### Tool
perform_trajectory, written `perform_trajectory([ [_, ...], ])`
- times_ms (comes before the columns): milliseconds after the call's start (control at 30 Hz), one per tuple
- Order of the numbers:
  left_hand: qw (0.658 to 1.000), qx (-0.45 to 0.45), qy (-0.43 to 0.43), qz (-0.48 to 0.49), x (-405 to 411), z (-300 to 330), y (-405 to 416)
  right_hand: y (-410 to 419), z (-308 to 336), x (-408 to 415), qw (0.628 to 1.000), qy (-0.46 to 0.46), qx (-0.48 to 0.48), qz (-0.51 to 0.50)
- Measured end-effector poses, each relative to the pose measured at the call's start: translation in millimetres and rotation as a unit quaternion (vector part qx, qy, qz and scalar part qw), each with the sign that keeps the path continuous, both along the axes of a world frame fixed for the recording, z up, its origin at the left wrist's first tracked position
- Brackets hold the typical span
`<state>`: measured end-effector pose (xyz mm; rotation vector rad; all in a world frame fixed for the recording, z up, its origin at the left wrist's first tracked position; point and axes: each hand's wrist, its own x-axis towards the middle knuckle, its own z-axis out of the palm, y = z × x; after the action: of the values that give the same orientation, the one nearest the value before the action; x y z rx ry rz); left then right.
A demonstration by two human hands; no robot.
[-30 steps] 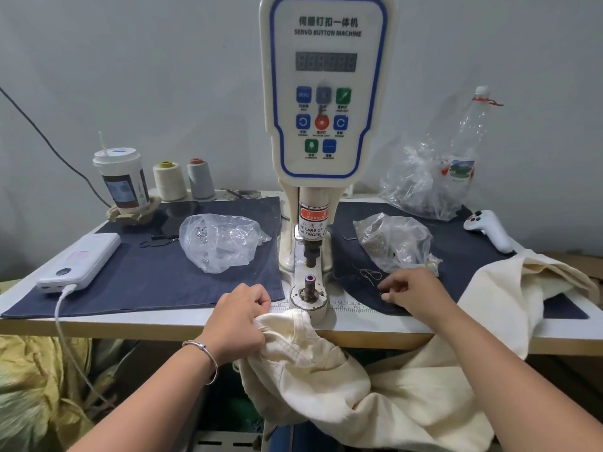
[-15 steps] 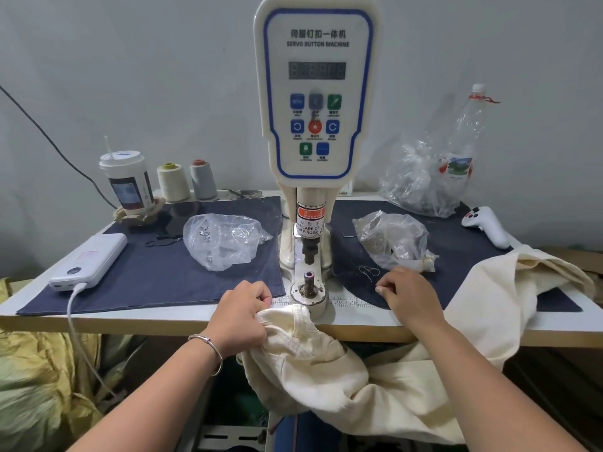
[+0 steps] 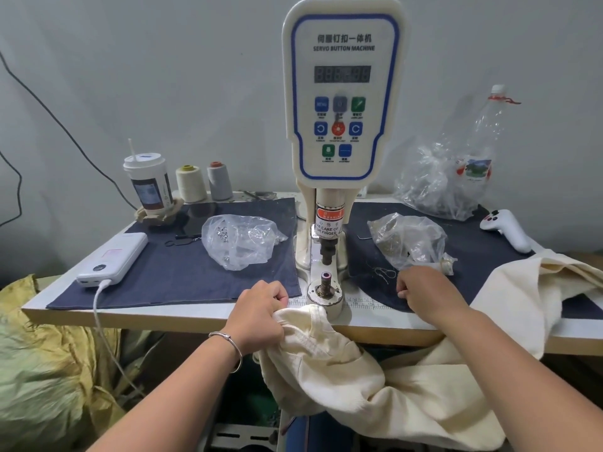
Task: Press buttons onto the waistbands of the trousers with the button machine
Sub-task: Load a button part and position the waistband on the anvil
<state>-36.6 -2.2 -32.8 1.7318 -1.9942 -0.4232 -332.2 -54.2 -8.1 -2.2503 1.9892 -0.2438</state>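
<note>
Right hand (image 3: 424,293) has drawn back, clenched; left hand's (image 3: 257,316) grip bunches the trousers (image 3: 342,363).

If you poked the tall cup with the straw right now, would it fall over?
Maybe. The cup is tall and narrow, so it looks apt to tip. It sits in a low brown holder, which may steady it a little. I cannot tell how full it is, so its weight is a guess. It stands at the table's back corner.

Soft, even indoor light — faint shadows, slight overall blur, wide-angle bowing at edges.
</note>
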Motion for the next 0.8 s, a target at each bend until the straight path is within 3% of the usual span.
perform_trajectory([
  [100, 1.000, 0.000, -0.003, -0.011, 0, -2, 0, 3, 7, 4, 0.997, 0.072, -0.001, 0.004],
  [167, 1.000, 0.002, 0.006, -0.006, 0, -2, 0, 5, 14, 8, 0.998, 0.069, -0.010, -0.007],
  [233, 1.000, -0.004, 0.010, -0.005, 1, -2, 0, 7, 21, 17, 0.998, -0.047, -0.022, -0.025],
  [267, 1.000, -0.010, 0.009, -0.006, 1, -2, -1, 9, 24, 26, 0.986, -0.163, -0.016, -0.040],
  [300, 1.000, -0.016, 0.007, -0.007, 0, -2, -1, 12, 27, 36, 0.951, -0.301, 0.010, -0.063],
  [367, 1.000, -0.024, 0.002, -0.009, 0, -2, -1, 22, 31, 60, 0.831, -0.533, 0.105, -0.118],
  [433, 1.000, -0.024, 0.000, -0.009, -1, -2, 0, 27, 33, 78, 0.736, -0.632, 0.186, -0.156],
  [567, 1.000, -0.015, 0.003, -0.007, 1, -2, 0, 29, 46, 98, 0.586, -0.722, 0.331, -0.162],
  [667, 1.000, -0.013, 0.006, -0.007, 1, -2, 0, 30, 51, 101, 0.522, -0.749, 0.375, -0.161],
  [800, 1.000, -0.018, -0.003, -0.015, 0, -1, 1, 32, 53, 103, 0.481, -0.765, 0.391, -0.176],
])
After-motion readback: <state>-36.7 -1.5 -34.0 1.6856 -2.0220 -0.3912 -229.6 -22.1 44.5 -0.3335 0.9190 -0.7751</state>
